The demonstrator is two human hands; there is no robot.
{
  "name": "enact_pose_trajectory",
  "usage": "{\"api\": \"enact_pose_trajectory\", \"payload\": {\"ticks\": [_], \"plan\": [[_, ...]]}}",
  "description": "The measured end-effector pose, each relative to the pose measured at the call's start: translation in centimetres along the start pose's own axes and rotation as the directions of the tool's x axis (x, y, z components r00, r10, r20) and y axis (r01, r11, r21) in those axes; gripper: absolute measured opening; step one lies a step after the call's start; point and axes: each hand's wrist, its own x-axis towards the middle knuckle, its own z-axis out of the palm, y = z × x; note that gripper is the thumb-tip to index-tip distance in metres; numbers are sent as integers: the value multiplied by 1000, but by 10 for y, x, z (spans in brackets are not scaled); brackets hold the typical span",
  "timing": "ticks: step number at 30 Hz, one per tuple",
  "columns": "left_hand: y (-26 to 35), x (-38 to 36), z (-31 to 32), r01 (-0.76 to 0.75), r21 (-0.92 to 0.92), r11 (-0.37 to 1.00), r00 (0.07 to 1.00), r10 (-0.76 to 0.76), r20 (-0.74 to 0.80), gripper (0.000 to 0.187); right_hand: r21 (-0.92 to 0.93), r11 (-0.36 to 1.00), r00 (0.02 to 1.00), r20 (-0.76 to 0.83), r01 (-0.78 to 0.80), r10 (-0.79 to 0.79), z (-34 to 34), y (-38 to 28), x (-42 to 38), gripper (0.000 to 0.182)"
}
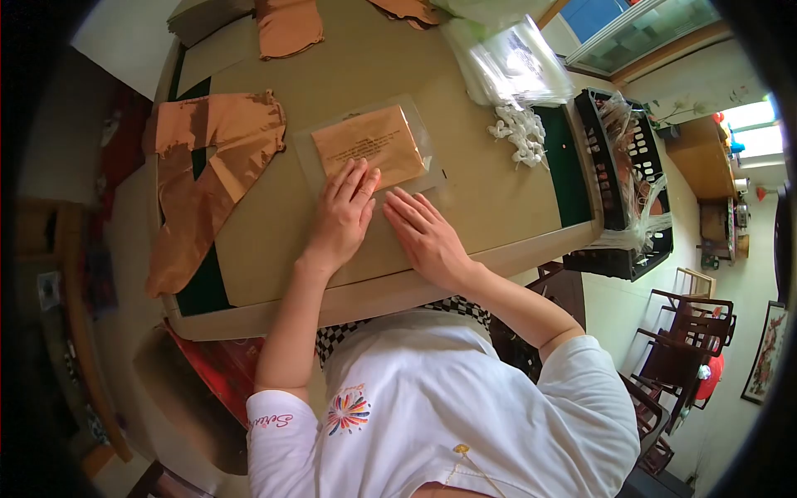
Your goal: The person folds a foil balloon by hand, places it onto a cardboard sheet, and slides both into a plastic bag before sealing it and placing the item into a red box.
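Observation:
A clear plastic bag [421, 123] lies flat on the table with a folded copper-coloured piece of fabric [365, 137] inside. Small dark print shows across its face. My left hand [339, 217] rests its outstretched fingertips on the lower edge of this packet. Beside it, my right hand [430, 239] lies with fingers stretched out at the bag's lower right edge, palm down and holding nothing. To the left, a shiny copper-coloured garment [220, 178] is spread out and hangs over the table's left edge.
Clear plastic bags [519, 62] are stacked at the back right, with a white tangled bundle [521, 134] before them. Past the right edge stands a black crate [610, 236] holding plastic-wrapped things. More copper fabric [288, 26] lies at the back of the table [490, 203].

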Motion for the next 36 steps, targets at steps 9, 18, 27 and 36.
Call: {"api": "enact_pose_trajectory", "payload": {"ticks": [9, 18, 27, 36], "plan": [[7, 1, -6, 20, -31, 999, 998, -22, -62, 41, -33, 999, 999, -25, -40, 39, 14, 3, 26, 50], [7, 2, -4, 30, 125, 992, 997, -20, -77, 41, -62, 996, 995, 61, -70, 74, 8, -3, 5, 51], [4, 3, 0, 7, 97, 995, 999, -2, -51, 40, 224, 917, 775, -492, -329, 398, -55, 97, -27, 19], [3, 1, -1, 6, 132, 991, 996, 6, -90, 44, -497, 297, 547, -494, -815, 676, -113, 234, -115, 21]]}}
